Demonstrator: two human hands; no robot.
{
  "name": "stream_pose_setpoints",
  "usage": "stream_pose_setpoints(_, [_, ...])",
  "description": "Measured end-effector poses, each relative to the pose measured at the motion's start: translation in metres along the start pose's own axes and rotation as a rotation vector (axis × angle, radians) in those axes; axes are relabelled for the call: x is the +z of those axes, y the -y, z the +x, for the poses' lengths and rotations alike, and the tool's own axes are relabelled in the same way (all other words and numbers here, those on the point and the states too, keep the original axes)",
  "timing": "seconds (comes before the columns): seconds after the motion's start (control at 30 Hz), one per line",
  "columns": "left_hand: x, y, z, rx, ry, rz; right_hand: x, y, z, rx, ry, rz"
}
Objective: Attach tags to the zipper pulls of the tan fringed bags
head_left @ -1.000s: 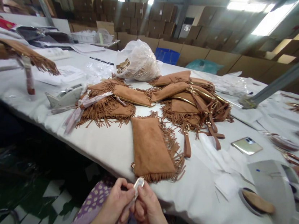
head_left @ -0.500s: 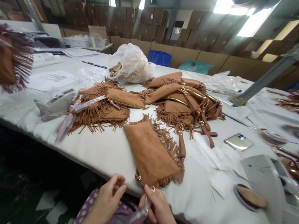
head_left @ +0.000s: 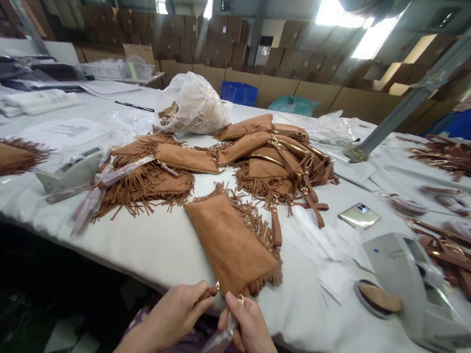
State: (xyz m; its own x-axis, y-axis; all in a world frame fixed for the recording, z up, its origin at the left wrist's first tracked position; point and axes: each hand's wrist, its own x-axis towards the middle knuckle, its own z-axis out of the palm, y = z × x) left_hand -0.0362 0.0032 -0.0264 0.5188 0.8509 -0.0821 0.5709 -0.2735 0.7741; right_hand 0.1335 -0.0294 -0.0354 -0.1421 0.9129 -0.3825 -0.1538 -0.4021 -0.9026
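A tan fringed pouch (head_left: 231, 245) lies at the table's front edge, its near corner between my two hands. My left hand (head_left: 182, 310) pinches the small brown zipper pull at that corner, beside a gold ring. In my right hand (head_left: 245, 326) is a plastic-wrapped strap (head_left: 214, 348) with a metal clasp at its top, close against the pouch's corner. The strap's wrapped length hangs down over my lap. Beyond the pouch lie a pile of fringed pouches (head_left: 275, 164) with wrist straps and another group (head_left: 149, 183) to the left.
Tape dispensers stand at the left (head_left: 71, 170) and right (head_left: 423, 291). A phone (head_left: 359, 215), a round dish (head_left: 377, 299) and brown straps (head_left: 464, 267) lie on the right. A metal post (head_left: 418, 90) rises from the table (head_left: 133, 244). A plastic bag (head_left: 196, 106) sits behind.
My left hand has moved right and closed on the zipper pull. At the far left, the raised fringed pouch is now down on the table. The view has shifted slightly right.
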Motion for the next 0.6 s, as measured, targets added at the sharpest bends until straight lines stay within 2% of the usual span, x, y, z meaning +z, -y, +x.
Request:
stream_pose_setpoints(0.03, [-0.002, 0.002, -0.006, -0.026, 0.023, -0.009, -0.003, -0.005, -0.001, -0.01, -0.032, -0.105])
stream_pose_setpoints(0.1, [-0.003, 0.007, -0.018, -0.09, -0.001, -0.019, -0.009, -0.013, -0.008, -0.086, -0.14, -0.383])
stream_pose_setpoints(0.2, [0.0, 0.01, -0.031, -0.159, -0.047, -0.035, -0.016, -0.013, -0.02, -0.403, -0.303, -0.761])
stream_pose_setpoints(0.23, [0.001, 0.007, -0.033, -0.159, -0.062, -0.034, -0.016, -0.009, -0.022, -0.523, -0.304, -0.831])
stream_pose_setpoints(0.3, [-0.001, -0.002, -0.032, -0.127, -0.086, -0.01, -0.011, 0.001, -0.02, -0.705, -0.22, -0.904])
stream_pose_setpoints(0.4, [-0.01, -0.024, -0.023, -0.044, -0.133, 0.038, 0.003, 0.013, -0.005, -0.842, -0.077, -0.915])
stream_pose_setpoints(0.47, [-0.018, -0.037, -0.015, 0.016, -0.177, 0.004, 0.008, 0.016, 0.006, -0.815, -0.077, -0.832])
stream_pose_setpoints(0.53, [-0.025, -0.043, -0.005, 0.065, -0.212, -0.136, 0.009, 0.016, 0.012, -0.671, -0.154, -0.681])
stream_pose_setpoints(0.6, [-0.025, -0.043, 0.006, 0.083, -0.184, -0.346, 0.004, 0.014, 0.013, -0.498, -0.218, -0.495])
